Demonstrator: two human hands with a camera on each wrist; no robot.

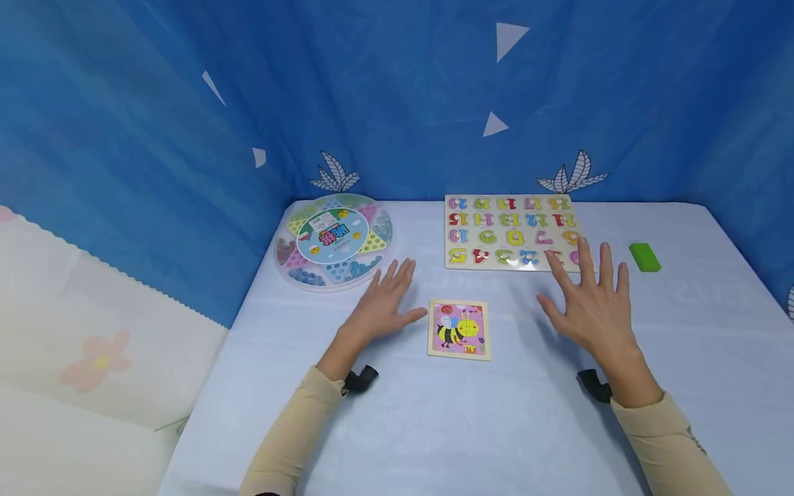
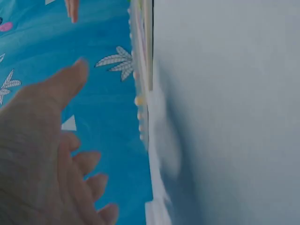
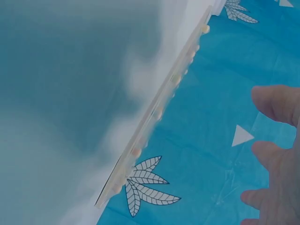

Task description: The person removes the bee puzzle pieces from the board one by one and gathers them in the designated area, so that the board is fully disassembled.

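Observation:
In the head view my left hand (image 1: 380, 306) is held over the table with straight fingers and nothing in it. Its thumb points toward a small square bee puzzle (image 1: 459, 330) in a pale wooden frame. Beyond its fingertips lies a round Chinese checkers set (image 1: 335, 242) with coloured marbles under a clear cover. My right hand (image 1: 592, 306), fingers spread, holds nothing. Its fingertips overlap the near right corner of the wooden number board (image 1: 510, 233) in this view. The left hand (image 2: 51, 136) and right hand (image 3: 279, 159) look empty in the wrist views too.
A green block (image 1: 645, 257) lies right of the number board. A pale cloth covers the table (image 1: 471, 427). Blue curtain (image 1: 397, 96) with white leaf and triangle prints rises along the back and sides. Each wrist carries a black camera mount (image 1: 361, 379).

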